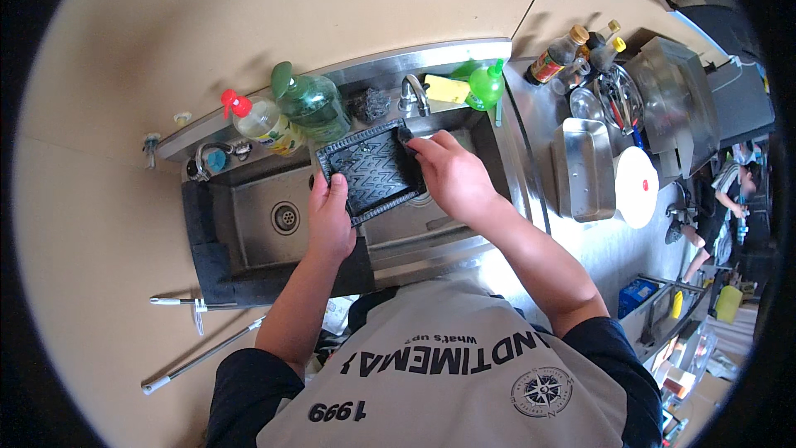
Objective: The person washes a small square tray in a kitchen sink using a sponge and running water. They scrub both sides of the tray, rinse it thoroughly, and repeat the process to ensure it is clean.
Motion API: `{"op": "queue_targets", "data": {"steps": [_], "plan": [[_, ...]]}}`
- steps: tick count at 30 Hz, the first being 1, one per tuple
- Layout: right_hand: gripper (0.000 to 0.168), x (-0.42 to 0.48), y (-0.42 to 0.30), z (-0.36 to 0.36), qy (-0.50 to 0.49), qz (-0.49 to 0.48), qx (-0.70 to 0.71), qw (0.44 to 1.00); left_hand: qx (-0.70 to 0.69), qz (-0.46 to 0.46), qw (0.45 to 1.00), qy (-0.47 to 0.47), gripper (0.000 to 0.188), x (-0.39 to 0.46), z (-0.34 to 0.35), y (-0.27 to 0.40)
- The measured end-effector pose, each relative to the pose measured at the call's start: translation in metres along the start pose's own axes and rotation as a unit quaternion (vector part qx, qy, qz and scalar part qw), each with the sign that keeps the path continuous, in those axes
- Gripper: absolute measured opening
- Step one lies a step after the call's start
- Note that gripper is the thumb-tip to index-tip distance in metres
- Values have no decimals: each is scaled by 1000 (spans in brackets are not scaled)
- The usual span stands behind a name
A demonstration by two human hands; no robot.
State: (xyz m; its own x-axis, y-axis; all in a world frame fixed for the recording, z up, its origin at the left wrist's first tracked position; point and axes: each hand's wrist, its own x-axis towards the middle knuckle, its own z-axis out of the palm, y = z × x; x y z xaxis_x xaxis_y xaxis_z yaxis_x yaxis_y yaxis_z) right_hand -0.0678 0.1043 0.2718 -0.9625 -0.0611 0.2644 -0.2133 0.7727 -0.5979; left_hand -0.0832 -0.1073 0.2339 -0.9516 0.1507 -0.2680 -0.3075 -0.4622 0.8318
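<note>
A black rectangular tray (379, 174) with a ridged rim and a raised zigzag pattern inside is held tilted above the double stainless-steel sink (249, 214). My left hand (331, 211) grips its left edge, thumb over the rim. At the upper right corner of the tray, my right hand (457, 177) pinches a small dark scouring pad (405, 135), mostly hidden by the fingers. The pad's exact material cannot be made out. Dark wet-looking bits lie on the tray's inner surface. Part of the right basin is hidden behind the tray and my right hand.
Behind the sink stand a red-pump bottle (264, 121), a green pump bottle (314, 106), steel wool (370, 104), a faucet (413, 93), a yellow sponge (446, 89) and a green spray bottle (486, 86). A metal pan (584, 171) and white lid (635, 188) lie right. Another person (724, 205) is farther off.
</note>
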Motion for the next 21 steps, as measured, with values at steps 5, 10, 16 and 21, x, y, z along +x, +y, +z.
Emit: {"op": "queue_targets", "data": {"steps": [5,10,16,21], "plan": [[14,-6,10,-8,24,195,363,911,-25,-17,999,42,34,-16,14,24],[15,-11,18,-20,64,283,712,640,-46,22,999,-14,37,-25,15,34],[20,-16,12,-24,79,300,750,584,-55,28,997,-47,31,-35,18,41],[27,-15,3,-26,67,254,741,617,-54,36,997,-51,39,-38,21,40]]}}
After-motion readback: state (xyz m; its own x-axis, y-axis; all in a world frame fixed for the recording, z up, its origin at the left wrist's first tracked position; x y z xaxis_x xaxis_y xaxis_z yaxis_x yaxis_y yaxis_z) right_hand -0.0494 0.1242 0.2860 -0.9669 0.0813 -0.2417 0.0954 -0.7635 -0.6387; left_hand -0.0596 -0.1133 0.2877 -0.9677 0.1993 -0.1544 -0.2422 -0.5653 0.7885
